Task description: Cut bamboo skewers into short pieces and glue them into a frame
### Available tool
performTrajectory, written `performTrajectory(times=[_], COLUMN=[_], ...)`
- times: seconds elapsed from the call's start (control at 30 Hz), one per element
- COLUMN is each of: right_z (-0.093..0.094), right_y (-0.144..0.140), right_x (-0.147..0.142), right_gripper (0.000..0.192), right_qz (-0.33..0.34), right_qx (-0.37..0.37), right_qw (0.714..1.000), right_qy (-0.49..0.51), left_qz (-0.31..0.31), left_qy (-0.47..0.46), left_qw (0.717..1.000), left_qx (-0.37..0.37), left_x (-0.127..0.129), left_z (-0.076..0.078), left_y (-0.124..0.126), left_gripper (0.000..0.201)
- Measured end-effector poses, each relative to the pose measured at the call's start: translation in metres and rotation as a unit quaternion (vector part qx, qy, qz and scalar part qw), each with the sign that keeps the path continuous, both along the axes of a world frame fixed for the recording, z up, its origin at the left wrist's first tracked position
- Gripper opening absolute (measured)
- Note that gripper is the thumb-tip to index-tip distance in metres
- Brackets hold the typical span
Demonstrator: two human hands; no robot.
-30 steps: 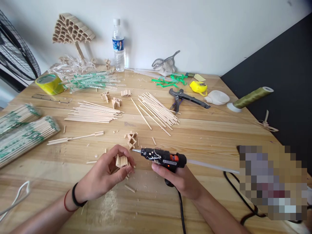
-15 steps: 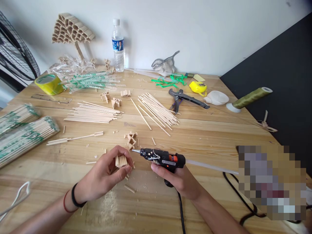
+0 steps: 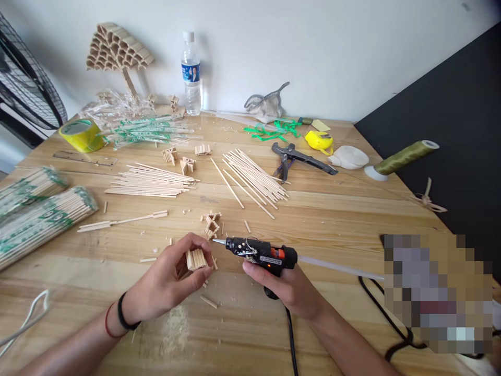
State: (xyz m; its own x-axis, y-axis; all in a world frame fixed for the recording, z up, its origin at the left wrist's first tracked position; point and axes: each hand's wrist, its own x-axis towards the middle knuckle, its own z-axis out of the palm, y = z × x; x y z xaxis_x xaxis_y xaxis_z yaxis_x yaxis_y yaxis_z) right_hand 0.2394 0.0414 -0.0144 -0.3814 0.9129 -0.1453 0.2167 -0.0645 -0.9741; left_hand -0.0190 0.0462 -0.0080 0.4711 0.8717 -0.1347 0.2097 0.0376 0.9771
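Note:
My left hand [image 3: 178, 277] grips a small block of short wooden sticks [image 3: 196, 259] set side by side, between thumb and fingers. In my right hand [image 3: 287, 290] is a black glue gun [image 3: 260, 254], its metal nozzle pointing left, just beyond the fingers of my left hand. The nozzle and the block look apart. A clear glue stick [image 3: 340, 267] juts from the gun's back. Just past my left hand stands a small openwork piece of glued sticks [image 3: 211, 224]. Short cut sticks [image 3: 209, 302] lie close by.
Loose wooden sticks lie in two piles [image 3: 152, 181] [image 3: 256, 177], with small stick pieces [image 3: 188, 165] between. Bagged sticks [image 3: 43, 224] are at left. Farther back are a water bottle [image 3: 191, 78], black cutters [image 3: 303, 159], a yellow tape measure [image 3: 319, 141] and a thread spool [image 3: 407, 157]. The gun's cord [image 3: 291, 339] runs toward me.
Both hands, the stick block and the glue gun hold nearly the same positions. The view has shifted very slightly.

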Motion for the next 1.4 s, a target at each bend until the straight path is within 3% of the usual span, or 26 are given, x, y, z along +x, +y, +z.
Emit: performTrajectory(times=[0.43, 1.4], right_z=[0.0016, 0.0018], right_y=[-0.0004, 0.0001], right_x=[-0.0025, -0.0036], right_gripper=[0.032, 0.026], right_qz=[-0.012, -0.001], right_qx=[0.012, 0.02], right_qw=[1.0, 1.0], right_qy=[-0.004, -0.017], left_qz=[-0.002, -0.006], left_qy=[0.029, -0.019], left_qw=[0.999, 1.0], left_qx=[0.014, 0.021], left_x=[-0.0006, 0.0], left_z=[0.0013, 0.0007], left_y=[0.0005, -0.0005], left_gripper=[0.017, 0.018])
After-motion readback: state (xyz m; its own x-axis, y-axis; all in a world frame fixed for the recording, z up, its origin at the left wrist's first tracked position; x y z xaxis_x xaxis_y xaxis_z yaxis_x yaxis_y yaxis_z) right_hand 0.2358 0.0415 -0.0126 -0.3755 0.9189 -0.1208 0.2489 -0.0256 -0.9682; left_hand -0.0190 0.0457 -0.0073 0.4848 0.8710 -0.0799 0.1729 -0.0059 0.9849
